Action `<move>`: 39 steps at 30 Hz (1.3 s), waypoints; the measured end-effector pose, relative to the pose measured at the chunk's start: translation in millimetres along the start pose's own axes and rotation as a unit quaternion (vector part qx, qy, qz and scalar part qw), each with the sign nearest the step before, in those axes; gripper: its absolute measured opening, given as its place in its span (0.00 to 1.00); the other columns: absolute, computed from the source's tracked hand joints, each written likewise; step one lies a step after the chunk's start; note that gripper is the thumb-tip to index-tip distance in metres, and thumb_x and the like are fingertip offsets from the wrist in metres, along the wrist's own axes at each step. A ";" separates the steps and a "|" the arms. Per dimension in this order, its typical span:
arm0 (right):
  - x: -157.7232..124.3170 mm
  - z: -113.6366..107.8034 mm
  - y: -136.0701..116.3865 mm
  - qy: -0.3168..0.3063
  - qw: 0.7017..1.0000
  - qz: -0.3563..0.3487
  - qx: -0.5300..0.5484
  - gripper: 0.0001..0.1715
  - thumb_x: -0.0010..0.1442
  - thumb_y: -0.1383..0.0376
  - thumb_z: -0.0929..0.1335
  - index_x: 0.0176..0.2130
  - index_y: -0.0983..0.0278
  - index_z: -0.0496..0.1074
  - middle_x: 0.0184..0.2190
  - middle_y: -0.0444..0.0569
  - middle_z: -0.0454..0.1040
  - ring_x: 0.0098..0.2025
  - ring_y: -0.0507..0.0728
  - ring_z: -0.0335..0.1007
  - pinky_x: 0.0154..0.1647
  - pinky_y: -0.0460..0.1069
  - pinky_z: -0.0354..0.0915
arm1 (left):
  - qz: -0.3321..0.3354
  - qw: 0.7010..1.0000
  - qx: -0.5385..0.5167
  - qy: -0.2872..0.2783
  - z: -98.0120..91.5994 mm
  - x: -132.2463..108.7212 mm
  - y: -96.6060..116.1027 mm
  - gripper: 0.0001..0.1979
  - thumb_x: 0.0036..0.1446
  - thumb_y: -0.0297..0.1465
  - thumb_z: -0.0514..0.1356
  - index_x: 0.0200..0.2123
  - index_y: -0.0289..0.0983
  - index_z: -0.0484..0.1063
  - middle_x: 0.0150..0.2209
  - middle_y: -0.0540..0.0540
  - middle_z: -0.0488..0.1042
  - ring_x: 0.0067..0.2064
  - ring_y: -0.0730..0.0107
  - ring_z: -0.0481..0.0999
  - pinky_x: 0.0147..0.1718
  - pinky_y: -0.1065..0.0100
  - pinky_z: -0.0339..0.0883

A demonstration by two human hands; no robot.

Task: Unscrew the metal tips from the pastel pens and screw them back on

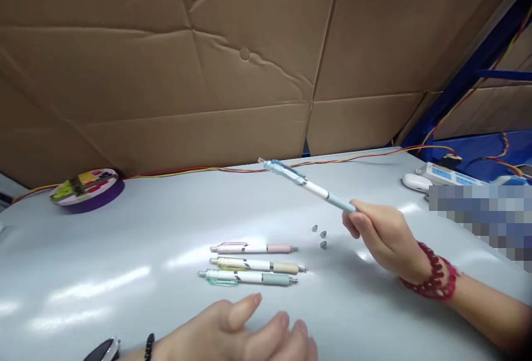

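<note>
A light blue and white click pen is pinched at its lower end between the thumb and fingers of my right hand. It is held tilted above the table, clip end up and to the left. My left hand is low in the view, thumb apart and fingers loosely bent, with nothing seen in it. Just beyond it lie a pink pen, a beige-yellow pen and a green pen, side by side. Three small metal pen tips sit to the right of these pens.
On the white table, a round purple box stands at the back left. Red and yellow wires run along the rear edge, before a cardboard wall. A white power strip and a white rounded device are at right.
</note>
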State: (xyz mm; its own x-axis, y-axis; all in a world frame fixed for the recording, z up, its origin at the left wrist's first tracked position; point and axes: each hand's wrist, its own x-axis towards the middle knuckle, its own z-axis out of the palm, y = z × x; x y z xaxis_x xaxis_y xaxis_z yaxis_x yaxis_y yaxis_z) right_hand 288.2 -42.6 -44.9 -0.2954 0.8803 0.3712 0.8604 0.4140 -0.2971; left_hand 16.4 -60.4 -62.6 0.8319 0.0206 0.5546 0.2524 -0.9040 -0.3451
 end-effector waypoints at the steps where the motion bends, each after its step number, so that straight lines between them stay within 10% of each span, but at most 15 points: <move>1: 4.5 0.4 7.6 -0.006 0.999 0.024 -0.026 0.29 0.67 0.54 0.44 0.23 0.60 0.54 0.17 0.42 0.59 0.18 0.51 0.54 0.22 0.47 0.52 | -0.008 1.000 -0.009 -0.001 0.4 -0.5 -1.4 0.08 0.62 0.29 0.56 0.34 0.46 0.74 0.34 0.57 0.74 0.33 0.77 0.69 0.35 0.73 0.66; 10: 15.1 22.9 25.3 -0.166 0.972 0.049 -0.162 0.18 0.67 0.58 0.57 0.29 0.61 0.62 0.23 0.43 0.70 0.22 0.53 0.65 0.20 0.46 0.46 | -0.109 0.993 -0.031 -0.024 10.1 -9.0 -12.8 0.12 0.56 0.19 0.53 0.38 0.36 0.72 0.41 0.42 0.73 0.44 0.59 0.69 0.43 0.57 0.61; 23: -1.9 -6.7 -3.8 -0.093 0.979 0.025 -0.181 0.21 0.67 0.56 0.53 0.32 0.61 0.66 0.23 0.45 0.72 0.23 0.54 0.68 0.21 0.46 0.50 | -0.189 0.968 0.017 -0.167 11.8 -4.6 -13.0 0.08 0.52 0.35 0.60 0.32 0.37 0.66 0.34 0.44 0.70 0.34 0.56 0.70 0.32 0.59 0.66; 32: 6.8 11.1 23.6 -0.060 0.995 0.028 -0.080 0.14 0.63 0.57 0.60 0.43 0.61 0.70 0.38 0.51 0.73 0.40 0.60 0.68 0.31 0.50 0.62 | -0.166 0.977 -0.013 -0.130 16.3 -8.0 -11.2 0.05 0.55 0.32 0.57 0.32 0.36 0.67 0.34 0.44 0.68 0.34 0.57 0.67 0.32 0.58 0.64; 39: 17.1 10.3 27.5 -0.020 0.989 0.099 0.109 0.14 0.61 0.57 0.62 0.35 0.61 0.73 0.32 0.49 0.74 0.33 0.57 0.68 0.34 0.52 0.64 | -0.209 0.963 -0.168 -0.003 12.9 -13.6 -11.7 0.08 0.62 0.29 0.50 0.43 0.38 0.66 0.37 0.43 0.67 0.37 0.60 0.65 0.39 0.57 0.60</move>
State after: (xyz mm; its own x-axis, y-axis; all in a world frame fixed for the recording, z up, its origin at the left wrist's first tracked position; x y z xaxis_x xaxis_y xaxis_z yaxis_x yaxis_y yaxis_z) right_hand 302.4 -13.7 -55.8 -0.1503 0.9558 0.2528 0.7942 0.2690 -0.5448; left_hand 8.5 -44.6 -75.8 0.6957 0.4147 0.5866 0.3932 -0.9032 0.1722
